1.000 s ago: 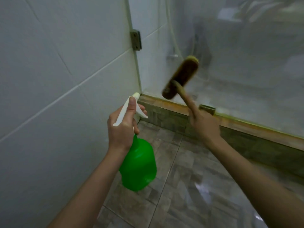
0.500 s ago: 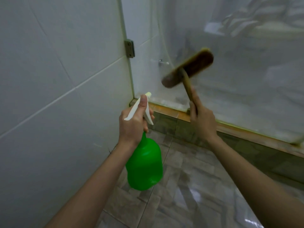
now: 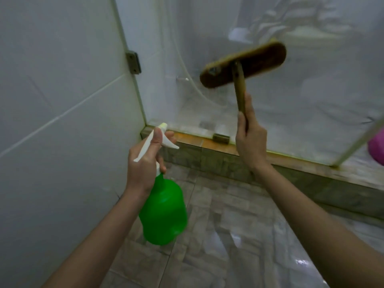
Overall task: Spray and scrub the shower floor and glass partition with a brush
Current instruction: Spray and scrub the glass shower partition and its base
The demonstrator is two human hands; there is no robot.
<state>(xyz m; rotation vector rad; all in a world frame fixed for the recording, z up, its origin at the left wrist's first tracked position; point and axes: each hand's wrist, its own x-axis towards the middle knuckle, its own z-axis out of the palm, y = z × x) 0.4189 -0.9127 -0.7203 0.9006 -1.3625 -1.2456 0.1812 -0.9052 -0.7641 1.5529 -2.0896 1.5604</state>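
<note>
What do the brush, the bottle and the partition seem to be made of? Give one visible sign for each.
Brush: probably wood, with a matt brown back and handle.
Bottle: likely plastic, with a glossy, translucent green body.
Partition: glass, see-through yet clouded by a whitish film.

Left hand (image 3: 143,169) and right hand (image 3: 251,141) bare; left forearm (image 3: 99,229) and right forearm (image 3: 311,215) uncovered behind each wrist to the view's lower edge.
</note>
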